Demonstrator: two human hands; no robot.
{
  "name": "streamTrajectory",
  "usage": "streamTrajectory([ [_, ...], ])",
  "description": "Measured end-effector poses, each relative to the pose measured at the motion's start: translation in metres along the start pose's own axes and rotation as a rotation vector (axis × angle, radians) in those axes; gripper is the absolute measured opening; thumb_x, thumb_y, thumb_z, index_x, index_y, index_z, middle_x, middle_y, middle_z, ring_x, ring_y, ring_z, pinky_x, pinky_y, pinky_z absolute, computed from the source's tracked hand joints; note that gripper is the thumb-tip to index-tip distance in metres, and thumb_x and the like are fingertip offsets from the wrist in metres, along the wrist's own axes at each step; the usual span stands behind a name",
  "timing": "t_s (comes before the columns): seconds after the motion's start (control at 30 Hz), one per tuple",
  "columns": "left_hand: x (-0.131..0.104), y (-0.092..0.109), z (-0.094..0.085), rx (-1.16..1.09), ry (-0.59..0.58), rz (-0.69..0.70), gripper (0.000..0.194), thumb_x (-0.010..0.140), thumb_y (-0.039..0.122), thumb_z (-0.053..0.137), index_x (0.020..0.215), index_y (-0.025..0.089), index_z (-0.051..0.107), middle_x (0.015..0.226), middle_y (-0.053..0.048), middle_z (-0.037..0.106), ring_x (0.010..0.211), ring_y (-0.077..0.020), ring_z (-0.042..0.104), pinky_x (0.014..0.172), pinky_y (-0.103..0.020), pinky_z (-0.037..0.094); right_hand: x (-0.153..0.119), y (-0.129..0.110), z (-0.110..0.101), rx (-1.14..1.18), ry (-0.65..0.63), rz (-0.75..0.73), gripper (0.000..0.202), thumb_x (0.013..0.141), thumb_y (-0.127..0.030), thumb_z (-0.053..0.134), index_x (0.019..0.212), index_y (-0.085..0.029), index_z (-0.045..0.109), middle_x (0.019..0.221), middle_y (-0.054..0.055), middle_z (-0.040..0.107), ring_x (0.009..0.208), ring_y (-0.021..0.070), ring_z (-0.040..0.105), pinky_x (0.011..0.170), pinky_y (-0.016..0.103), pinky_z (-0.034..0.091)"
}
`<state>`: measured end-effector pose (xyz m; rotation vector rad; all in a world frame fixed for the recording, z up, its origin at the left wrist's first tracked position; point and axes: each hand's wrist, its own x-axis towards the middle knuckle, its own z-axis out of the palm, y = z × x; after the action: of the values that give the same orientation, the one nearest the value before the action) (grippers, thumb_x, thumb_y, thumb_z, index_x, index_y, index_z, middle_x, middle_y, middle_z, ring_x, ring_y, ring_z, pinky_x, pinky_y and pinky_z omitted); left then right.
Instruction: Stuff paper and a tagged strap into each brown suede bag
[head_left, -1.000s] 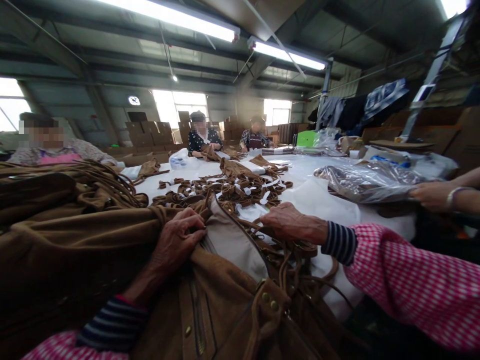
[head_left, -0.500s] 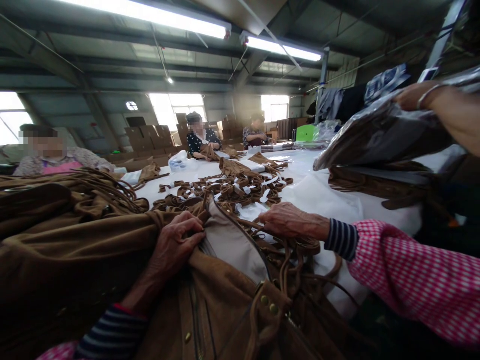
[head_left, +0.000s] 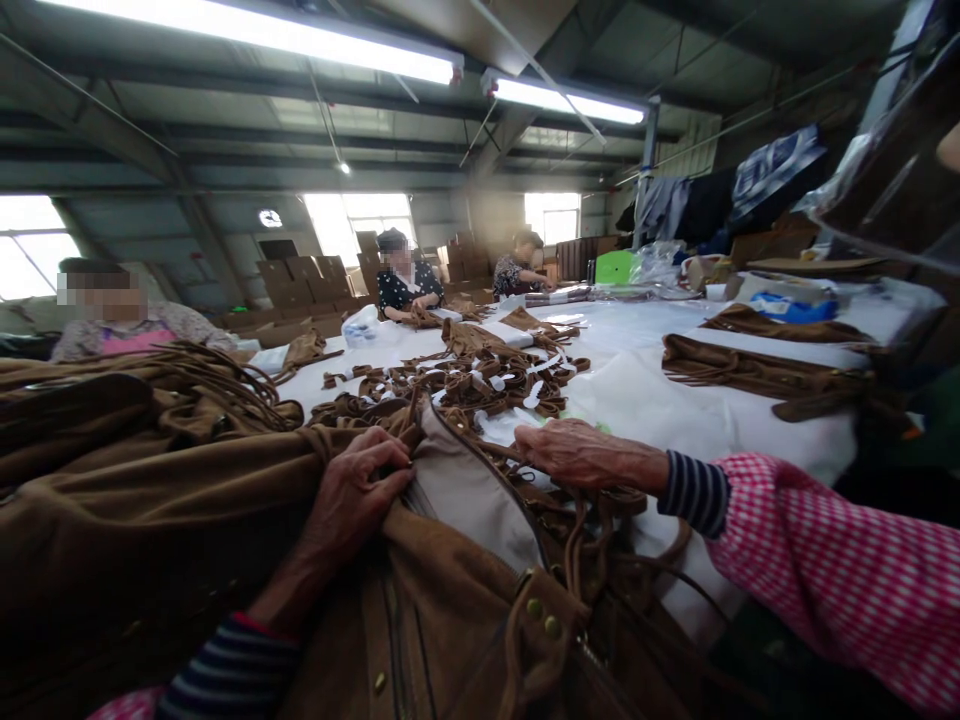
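A brown suede-like bag (head_left: 450, 570) with brass studs and zips lies before me, its zipped mouth gaping to show a pale lining (head_left: 469, 480). My left hand (head_left: 364, 485) pinches the bag's edge at the left end of that opening, thumb against fingers. Beyond the opening's right side, my right hand (head_left: 574, 452) is closed, fingertips pressed together over a heap of brown straps (head_left: 465, 385). A thin brown strap seems to run into those fingertips; its held end is hidden. Long cords and straps trail from the bag's right side.
More brown bags (head_left: 150, 470) are piled on my left. Folded brown bags (head_left: 757, 365) lie at the right of the white-covered table (head_left: 645, 390). Several people sit around the far side. At the upper right edge, another person's hand holds a plastic-wrapped brown item (head_left: 900, 170).
The other person's plastic-wrapped item has been lifted up and to the right, uncovering the folded bags and a blue-and-white packet. My two hands hold nearly the same positions.
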<state>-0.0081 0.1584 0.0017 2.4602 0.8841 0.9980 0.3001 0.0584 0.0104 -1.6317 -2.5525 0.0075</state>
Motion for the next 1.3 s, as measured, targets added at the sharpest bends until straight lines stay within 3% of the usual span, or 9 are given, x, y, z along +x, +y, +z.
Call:
streamTrajectory([
  [0.2, 0.0, 0.0, 0.0, 0.005, 0.007, 0.007, 0.015, 0.082, 0.032, 0.063, 0.073, 0.02, 0.065, 0.094, -0.002, 0.064, 0.093, -0.0205, 0.062, 0.084, -0.032, 0.046, 0.002, -0.006, -0.001, 0.072, 0.02, 0.077, 0.015, 0.099, -0.015, 0.045, 0.099, -0.017, 0.059, 0.084, 0.005, 0.066, 0.075, 0.0168, 0.059, 0.067, 0.026, 0.035],
  [0.43, 0.0, 0.004, 0.0, -0.006, 0.009, 0.011, 0.014, 0.082, 0.03, 0.062, 0.072, 0.02, 0.064, 0.093, -0.002, 0.064, 0.092, -0.0199, 0.062, 0.084, -0.032, 0.046, 0.009, -0.014, 0.0, 0.092, 0.01, 0.109, 0.019, 0.102, -0.022, 0.045, 0.11, -0.017, 0.061, 0.084, 0.005, 0.066, 0.075, 0.0167, 0.059, 0.066, 0.027, 0.032],
  [0.67, 0.0, 0.003, 0.0, -0.02, 0.005, 0.002, 0.014, 0.081, 0.029, 0.062, 0.071, 0.019, 0.064, 0.092, -0.002, 0.063, 0.092, -0.0197, 0.061, 0.082, -0.031, 0.045, 0.003, -0.013, -0.006, 0.176, -0.028, 0.101, 0.024, 0.097, -0.012, 0.046, 0.111, -0.017, 0.065, 0.095, 0.008, 0.071, 0.084, 0.0177, 0.062, 0.071, 0.026, 0.036],
  [1.07, 0.0, 0.005, -0.002, -0.006, 0.013, 0.005, 0.014, 0.08, 0.03, 0.063, 0.071, 0.02, 0.065, 0.093, -0.003, 0.065, 0.092, -0.021, 0.062, 0.084, -0.033, 0.046, 0.015, -0.022, -0.002, -0.159, -0.08, 0.048, 0.036, 0.086, -0.008, 0.052, 0.119, -0.018, 0.063, 0.094, 0.011, 0.066, 0.075, 0.0195, 0.058, 0.062, 0.028, 0.032],
  [1.3, 0.0, 0.005, -0.001, -0.006, 0.006, 0.002, 0.016, 0.082, 0.032, 0.063, 0.072, 0.02, 0.065, 0.093, -0.002, 0.065, 0.092, -0.0206, 0.062, 0.083, -0.032, 0.047, 0.017, -0.024, -0.005, -0.193, -0.066, -0.005, 0.024, 0.091, -0.013, 0.052, 0.108, -0.019, 0.066, 0.091, 0.011, 0.067, 0.074, 0.0195, 0.058, 0.06, 0.029, 0.028],
])
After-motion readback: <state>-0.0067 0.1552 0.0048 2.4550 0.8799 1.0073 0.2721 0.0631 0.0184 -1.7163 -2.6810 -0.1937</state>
